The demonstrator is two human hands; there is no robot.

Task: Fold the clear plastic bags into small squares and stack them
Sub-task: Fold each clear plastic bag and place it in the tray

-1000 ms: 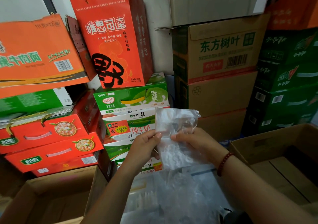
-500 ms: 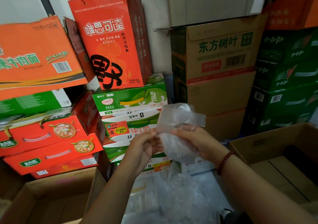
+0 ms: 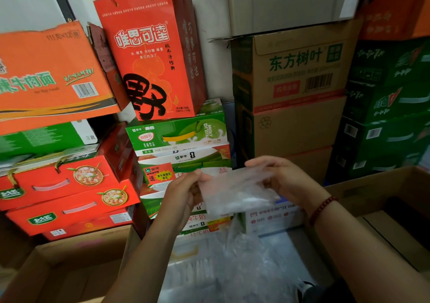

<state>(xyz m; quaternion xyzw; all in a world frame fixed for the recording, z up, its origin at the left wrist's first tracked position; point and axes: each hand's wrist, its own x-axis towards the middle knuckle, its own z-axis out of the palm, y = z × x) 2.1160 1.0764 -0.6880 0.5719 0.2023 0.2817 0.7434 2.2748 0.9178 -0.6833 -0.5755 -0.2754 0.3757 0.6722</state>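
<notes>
A clear plastic bag (image 3: 235, 191) is stretched flat between both hands at mid-frame, its lower end trailing down. My left hand (image 3: 183, 193) pinches its left edge. My right hand (image 3: 283, 179) grips its right side, with a red bead bracelet on that wrist. Below the hands lies a heap of more clear plastic (image 3: 232, 263), crumpled and hard to separate by eye.
Stacked cartons fill the wall ahead: a red gift box (image 3: 149, 53), green milk cartons (image 3: 179, 132), a brown carton (image 3: 293, 69). An open cardboard box (image 3: 69, 267) sits lower left, another open box (image 3: 384, 198) lower right.
The bag's upper flap, standing above the hands before, has come down. The bag now lies wider and flatter between the hands, which have moved apart.
</notes>
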